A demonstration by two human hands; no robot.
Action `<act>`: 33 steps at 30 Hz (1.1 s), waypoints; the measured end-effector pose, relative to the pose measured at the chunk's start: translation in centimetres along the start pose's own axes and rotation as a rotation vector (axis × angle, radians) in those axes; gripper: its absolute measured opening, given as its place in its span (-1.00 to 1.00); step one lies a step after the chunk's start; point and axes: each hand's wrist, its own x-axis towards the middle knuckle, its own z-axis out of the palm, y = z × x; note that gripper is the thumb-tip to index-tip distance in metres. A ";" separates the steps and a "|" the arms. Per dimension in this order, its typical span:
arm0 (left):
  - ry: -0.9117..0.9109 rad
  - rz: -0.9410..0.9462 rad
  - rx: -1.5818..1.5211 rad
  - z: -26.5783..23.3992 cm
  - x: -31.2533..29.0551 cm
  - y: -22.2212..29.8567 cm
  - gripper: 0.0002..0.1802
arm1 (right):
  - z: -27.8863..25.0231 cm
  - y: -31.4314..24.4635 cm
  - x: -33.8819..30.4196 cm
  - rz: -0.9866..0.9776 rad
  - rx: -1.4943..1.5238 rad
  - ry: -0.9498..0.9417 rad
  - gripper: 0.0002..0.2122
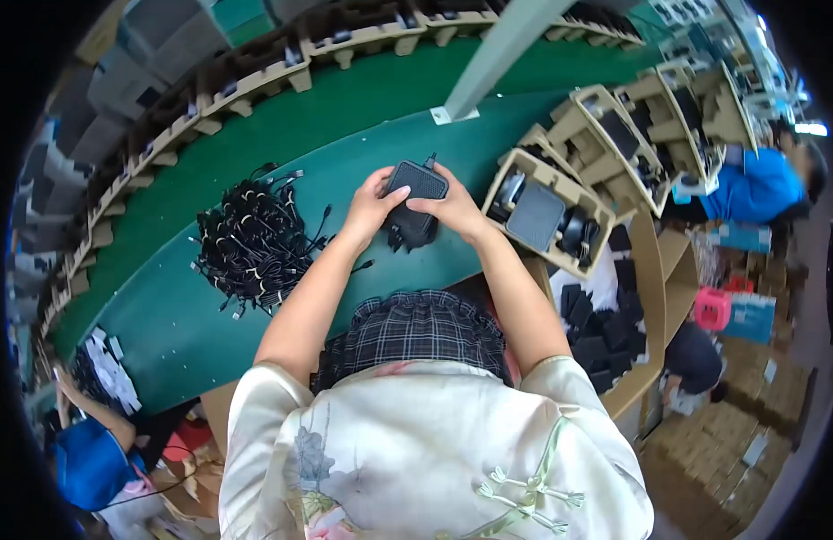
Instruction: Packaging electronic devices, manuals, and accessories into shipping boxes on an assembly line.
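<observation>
A dark grey, rounded rectangular device with a mesh-like top [420,181] is gripped between my two hands above the green bench. My left hand [373,203] closes on its left side, thumb on the top face. From the other side my right hand [455,205] grips it, thumb across the near edge. A small black loop or plug sticks up at its far right corner. Directly below it lies a black item [411,232], partly covered, whose kind I cannot make out. A large heap of bundled black cables [254,238] lies to the left of my left hand.
Right of my hands, a cardboard pulp tray [600,255] holds a grey device and black cables. More pulp trays [589,126] lean behind it. A carton of black pieces [606,382] stands beside me. A grey post [497,63] rises from the bench [164,315]. Co-workers in blue sit on both sides.
</observation>
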 end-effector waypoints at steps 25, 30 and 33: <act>-0.170 -0.004 0.104 2.8 -2.7 5.4 -0.49 | -7.5 -11.0 -5.2 -0.227 -0.712 0.561 -0.80; 0.090 0.535 0.423 6.3 -2.2 7.4 -0.37 | -15.3 -16.5 -5.5 -0.534 -0.918 0.787 -0.67; 0.178 0.928 0.659 9.9 -0.2 10.2 -0.25 | -11.5 -19.0 -4.8 -0.071 -0.635 0.482 -0.58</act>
